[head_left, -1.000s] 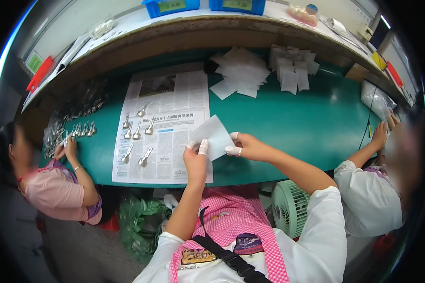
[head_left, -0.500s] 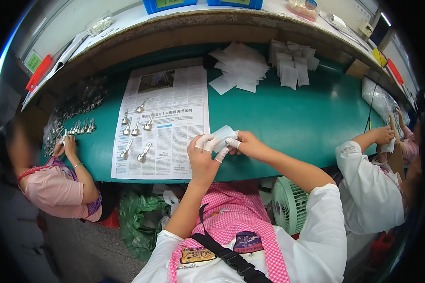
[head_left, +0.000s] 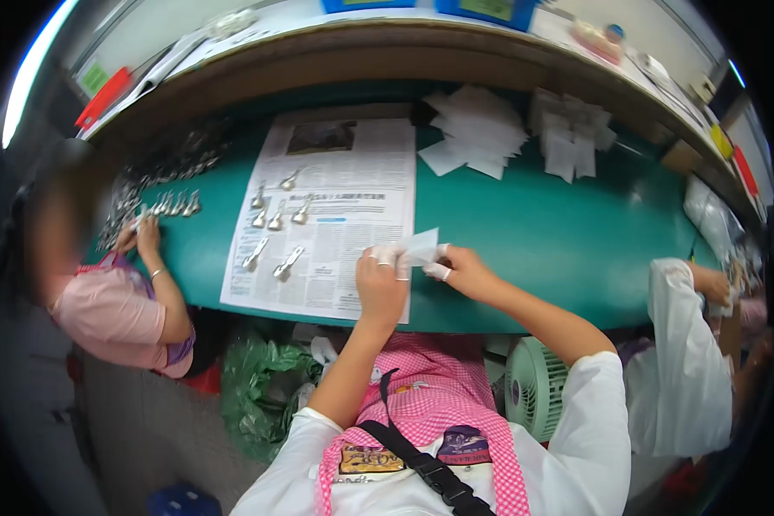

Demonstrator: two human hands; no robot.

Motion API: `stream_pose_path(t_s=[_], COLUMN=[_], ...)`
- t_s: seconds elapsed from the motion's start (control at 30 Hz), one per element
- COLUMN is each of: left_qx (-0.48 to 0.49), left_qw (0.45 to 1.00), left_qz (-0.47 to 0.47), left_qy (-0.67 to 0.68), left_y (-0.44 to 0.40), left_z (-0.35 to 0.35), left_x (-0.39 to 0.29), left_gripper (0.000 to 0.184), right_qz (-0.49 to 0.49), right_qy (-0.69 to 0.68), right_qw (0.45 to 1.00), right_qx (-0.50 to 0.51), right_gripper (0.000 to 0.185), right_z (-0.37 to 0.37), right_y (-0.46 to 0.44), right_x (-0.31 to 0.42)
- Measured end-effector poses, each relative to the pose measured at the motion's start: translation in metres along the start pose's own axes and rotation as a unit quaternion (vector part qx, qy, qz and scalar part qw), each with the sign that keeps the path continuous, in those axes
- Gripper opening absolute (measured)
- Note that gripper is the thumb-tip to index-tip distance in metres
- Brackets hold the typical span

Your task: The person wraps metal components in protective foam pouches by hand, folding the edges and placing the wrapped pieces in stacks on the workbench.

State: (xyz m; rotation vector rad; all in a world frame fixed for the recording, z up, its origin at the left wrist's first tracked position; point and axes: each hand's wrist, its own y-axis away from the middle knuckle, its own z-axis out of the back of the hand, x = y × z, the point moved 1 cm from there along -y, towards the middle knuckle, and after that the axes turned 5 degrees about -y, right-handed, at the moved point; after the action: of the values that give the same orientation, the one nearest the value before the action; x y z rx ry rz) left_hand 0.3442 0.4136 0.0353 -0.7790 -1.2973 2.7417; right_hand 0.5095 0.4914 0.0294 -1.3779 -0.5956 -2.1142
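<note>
A small translucent white bag [head_left: 422,246] is stretched between my two hands above the table's front edge. My left hand [head_left: 382,284] pinches its left side, white finger cots covering several fingertips. At the right edge, my right hand [head_left: 466,272], also in finger cots, closes its thumb and fingers on it. Whether something lies inside the bag I cannot make out. Left of my hands, a newspaper sheet [head_left: 335,249] carries several shiny metal parts [head_left: 289,262], each with a rounded end and a flat slotted arm.
At the back lie a spread pile of white bags [head_left: 482,129] and a neater stack [head_left: 572,142]. A co-worker [head_left: 120,301] at the left handles metal parts beside a dark heap of them. Another person [head_left: 684,353] works at the right. A green fan [head_left: 533,387] stands below the table.
My view has shifted, so the table appears further right. The bag, earlier curled between my fingers, is now flatter with a corner pointing up, and my hands are slightly further apart.
</note>
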Motion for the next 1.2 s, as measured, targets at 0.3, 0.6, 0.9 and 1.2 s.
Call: stream_pose_path(t_s=[0.3,0.6,0.9,1.2], left_qx=[0.162,0.135,0.228,0.212], left_qw=[0.985,0.989,0.972,0.977], left_qz=[-0.057,0.026,-0.018,-0.003], left_qy=[0.018,0.056,0.047,0.022], left_y=[0.031,0.049,0.064,0.058], left_z=[-0.016,-0.045,-0.063,-0.050], left_x=[0.033,0.044,0.062,0.052], left_gripper=[0.015,0.018,0.014,0.014], right_qz=[0.091,0.204,0.320,0.220], right_qy=[-0.064,0.079,0.298,0.305], right_qw=[0.979,0.971,0.898,0.922], right_qx=[-0.168,0.099,0.050,0.087], right_gripper=[0.017,0.025,0.020,0.010], right_z=[-0.007,-0.105,-0.179,-0.172], right_y=[-0.036,-0.100,-0.144,-0.136], right_x=[0.003,0.081,0.066,0.074])
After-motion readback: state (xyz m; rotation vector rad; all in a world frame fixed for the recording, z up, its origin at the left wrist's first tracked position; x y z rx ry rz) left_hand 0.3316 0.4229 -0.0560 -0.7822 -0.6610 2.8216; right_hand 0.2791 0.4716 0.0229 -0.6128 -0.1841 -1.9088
